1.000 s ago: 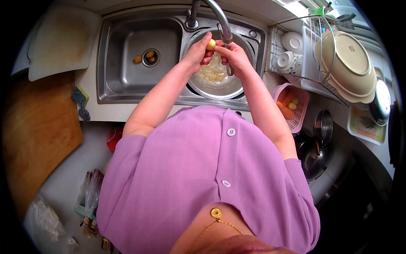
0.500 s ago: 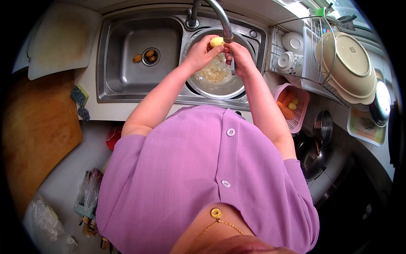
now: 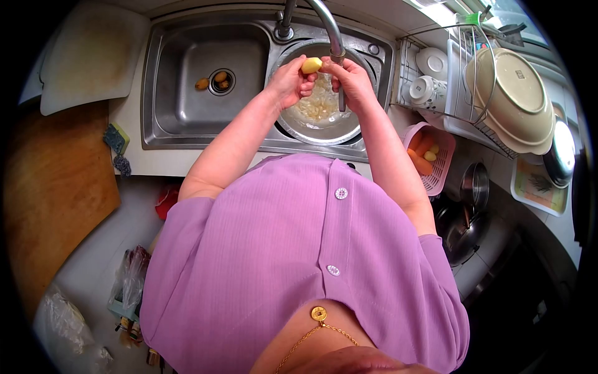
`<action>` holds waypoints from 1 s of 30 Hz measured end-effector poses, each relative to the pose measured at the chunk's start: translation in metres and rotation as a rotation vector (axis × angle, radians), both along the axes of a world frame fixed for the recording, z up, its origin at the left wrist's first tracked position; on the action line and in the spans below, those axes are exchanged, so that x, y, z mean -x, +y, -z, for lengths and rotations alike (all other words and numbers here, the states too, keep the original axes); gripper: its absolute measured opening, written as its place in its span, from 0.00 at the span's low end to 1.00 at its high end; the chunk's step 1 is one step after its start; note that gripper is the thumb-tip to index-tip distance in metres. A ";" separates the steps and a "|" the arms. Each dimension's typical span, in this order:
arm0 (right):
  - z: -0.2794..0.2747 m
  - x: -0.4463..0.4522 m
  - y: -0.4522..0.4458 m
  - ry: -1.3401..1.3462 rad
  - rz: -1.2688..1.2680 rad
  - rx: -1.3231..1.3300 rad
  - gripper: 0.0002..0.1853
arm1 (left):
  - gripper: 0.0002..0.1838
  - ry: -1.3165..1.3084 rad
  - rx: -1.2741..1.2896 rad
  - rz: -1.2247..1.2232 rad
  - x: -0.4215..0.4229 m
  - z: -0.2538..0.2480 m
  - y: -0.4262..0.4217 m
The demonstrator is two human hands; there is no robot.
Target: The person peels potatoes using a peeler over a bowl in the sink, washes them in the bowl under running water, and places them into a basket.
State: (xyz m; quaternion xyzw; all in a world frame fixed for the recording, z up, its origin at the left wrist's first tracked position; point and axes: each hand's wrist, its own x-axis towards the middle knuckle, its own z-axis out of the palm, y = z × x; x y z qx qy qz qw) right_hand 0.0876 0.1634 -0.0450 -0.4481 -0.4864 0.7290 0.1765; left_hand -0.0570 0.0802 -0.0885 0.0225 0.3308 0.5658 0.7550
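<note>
Over the right sink basin, my left hand (image 3: 290,82) is closed around a peeled yellow potato (image 3: 312,65). Beside it, my right hand (image 3: 351,83) grips what looks like a peeler (image 3: 342,101), its grey handle hanging below the fingers; the blade is hidden. My right fingertips are close to the potato's right end. Below both hands stands a round metal bowl (image 3: 324,136) with pale peelings (image 3: 321,107) in it. The curved faucet (image 3: 330,28) comes down just beyond my right hand.
Unpeeled potatoes (image 3: 202,83) lie around the drain of the left basin (image 3: 180,118). A pink basket (image 3: 443,163) with carrots (image 3: 421,163) stands to the right. Above it, a wire dish rack (image 3: 461,115) holds cups and a large oval dish (image 3: 514,93). A sponge (image 3: 116,137) lies left of the sink.
The potato has turned and shifted slightly left and down in my left hand. My right hand has changed its hold, with the fingers now at the potato's right end.
</note>
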 end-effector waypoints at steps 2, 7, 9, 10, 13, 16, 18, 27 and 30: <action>-0.001 0.001 -0.002 -0.003 -0.009 -0.012 0.12 | 0.18 -0.038 0.033 -0.008 -0.001 0.001 0.001; 0.004 0.003 -0.003 -0.132 -0.040 -0.115 0.12 | 0.21 0.098 0.098 -0.022 -0.005 -0.013 0.002; 0.002 0.003 -0.002 -0.135 -0.055 -0.114 0.13 | 0.22 0.083 0.098 -0.013 -0.004 -0.015 0.002; 0.001 0.003 -0.002 -0.138 -0.069 -0.113 0.13 | 0.22 0.068 0.097 -0.003 -0.004 -0.016 0.002; 0.004 0.002 -0.001 -0.120 -0.054 -0.089 0.12 | 0.22 -0.019 0.134 -0.021 -0.003 -0.009 0.003; 0.003 0.002 -0.004 -0.071 -0.036 -0.082 0.12 | 0.20 -0.004 0.160 -0.063 -0.007 -0.007 0.005; 0.006 0.002 -0.003 -0.079 -0.032 -0.089 0.12 | 0.20 -0.012 0.156 -0.056 -0.007 -0.007 0.005; 0.007 0.003 -0.007 -0.099 0.000 -0.118 0.13 | 0.20 -0.103 0.145 -0.036 -0.006 -0.005 0.006; 0.011 0.002 -0.005 -0.071 0.007 -0.089 0.13 | 0.20 -0.117 0.143 -0.028 -0.004 -0.009 0.005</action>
